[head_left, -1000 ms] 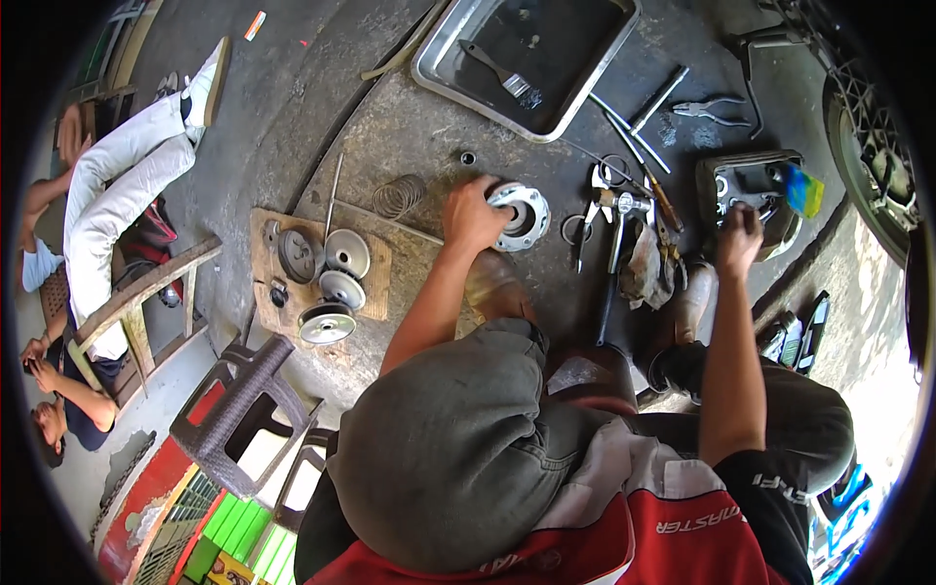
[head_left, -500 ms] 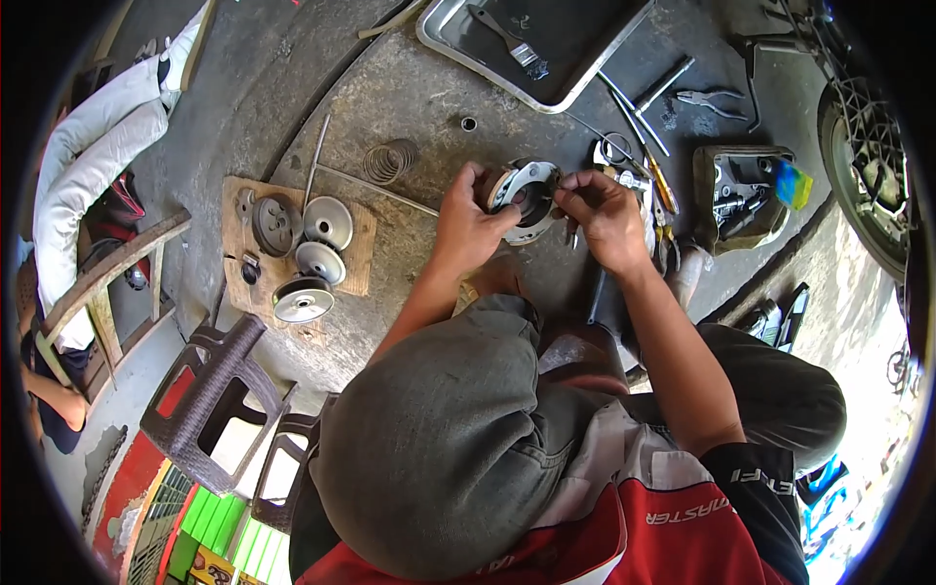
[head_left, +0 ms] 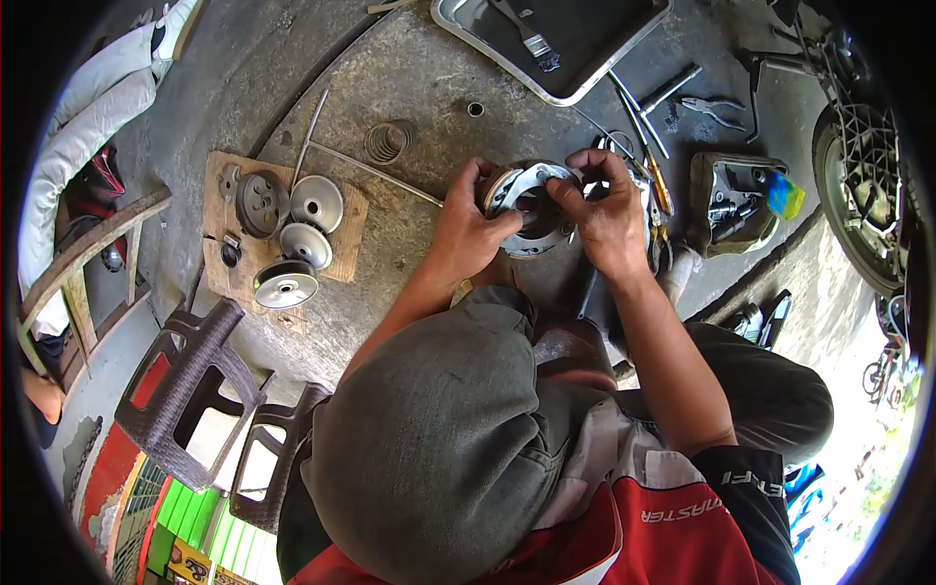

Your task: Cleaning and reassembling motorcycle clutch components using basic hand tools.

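Observation:
Between my two hands is a round metal clutch shoe assembly (head_left: 527, 182), with pale curved plates around a dark open centre. My left hand (head_left: 466, 232) grips its left side, thumb at the near edge and fingers behind the rim. On the opposite side, my right hand (head_left: 609, 226) is closed on it, with the thumb pressed on the upper right part and the fingers bent at the rim. Some of the right fingertips are hidden. The clutch is held above the concrete floor, its open face tilted up.
A wooden board (head_left: 343, 252) at left bears silver pulley discs (head_left: 317, 203) and a grey clutch bell (head_left: 262, 205). Beyond my hands lie a coil spring (head_left: 389, 142), a long-handled bar (head_left: 375, 174) and a tray (head_left: 577, 96) with a brush (head_left: 535, 44). Pliers (head_left: 714, 109) and a tool case (head_left: 698, 200) are at right.
My right hand has shifted from a fingertip pinch at the clutch's right edge to a fuller hold, thumb over the plate. The left hand keeps its grip. The whole view has shifted slightly.

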The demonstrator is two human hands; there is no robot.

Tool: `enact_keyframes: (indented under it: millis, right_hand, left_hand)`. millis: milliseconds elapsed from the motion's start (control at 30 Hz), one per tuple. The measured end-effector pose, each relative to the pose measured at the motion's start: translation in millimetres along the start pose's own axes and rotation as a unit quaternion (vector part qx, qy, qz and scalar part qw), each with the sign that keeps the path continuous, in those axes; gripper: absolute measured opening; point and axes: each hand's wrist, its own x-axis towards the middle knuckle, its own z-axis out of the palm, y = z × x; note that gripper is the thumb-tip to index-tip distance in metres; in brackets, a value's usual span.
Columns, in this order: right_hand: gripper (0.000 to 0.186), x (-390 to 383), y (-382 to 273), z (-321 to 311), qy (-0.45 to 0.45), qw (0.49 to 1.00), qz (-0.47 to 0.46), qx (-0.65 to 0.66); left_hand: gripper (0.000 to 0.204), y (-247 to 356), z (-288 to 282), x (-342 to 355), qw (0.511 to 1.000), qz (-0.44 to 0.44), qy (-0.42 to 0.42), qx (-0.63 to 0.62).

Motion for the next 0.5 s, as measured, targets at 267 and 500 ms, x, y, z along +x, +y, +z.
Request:
enact_keyframes:
  millis: [267,500]
  right_hand:
    - [0.038,-4.7,-3.4,-2.7,-0.081,0.975,0.128,0.163]
    - [0.017,-10.3,55.1,-10.0,-0.043,0.951,0.158,0.262]
  left_hand:
    - [0.041,0.5,-1.6,1.9,0.999,0.007,-0.033,0.031]
    - [0.026,-14.7,7.6,-1.7,0.984,-0.084,-0.017,-0.153]
